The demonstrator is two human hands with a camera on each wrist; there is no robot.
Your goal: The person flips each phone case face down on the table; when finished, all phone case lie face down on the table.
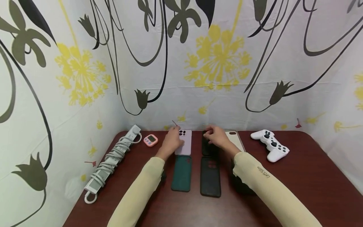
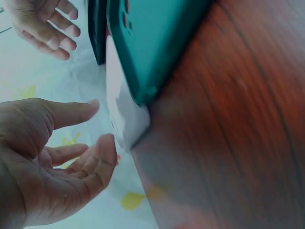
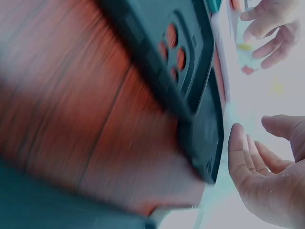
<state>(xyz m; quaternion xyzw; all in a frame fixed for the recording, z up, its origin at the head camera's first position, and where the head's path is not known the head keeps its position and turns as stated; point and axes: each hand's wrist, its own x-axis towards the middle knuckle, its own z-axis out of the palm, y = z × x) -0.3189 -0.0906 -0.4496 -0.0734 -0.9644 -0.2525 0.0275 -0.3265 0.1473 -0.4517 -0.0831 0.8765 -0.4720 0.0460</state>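
A lilac phone case (image 1: 186, 144), with camera holes at its far end, lies at the back of the table. My left hand (image 1: 172, 140) is at its left side, thumb and fingers apart. In the left wrist view the left hand (image 2: 62, 164) has nothing between its fingers; whether a fingertip touches the case I cannot tell. My right hand (image 1: 216, 136) is over a black phone case (image 1: 207, 148), partly covering it. The right wrist view shows the right hand (image 3: 271, 171) with loosely bent fingers, holding nothing. Nearer lie a green phone case (image 1: 181, 175) and another black phone case (image 1: 210, 181).
A pale phone case (image 1: 236, 138) lies partly behind the right wrist, and a dark object (image 1: 242, 186) is half hidden under the right forearm. A white game controller (image 1: 272, 145) lies right; a pink timer (image 1: 150, 140) and cord-wrapped power strip (image 1: 109, 164) lie left. Patterned cloth borders the table.
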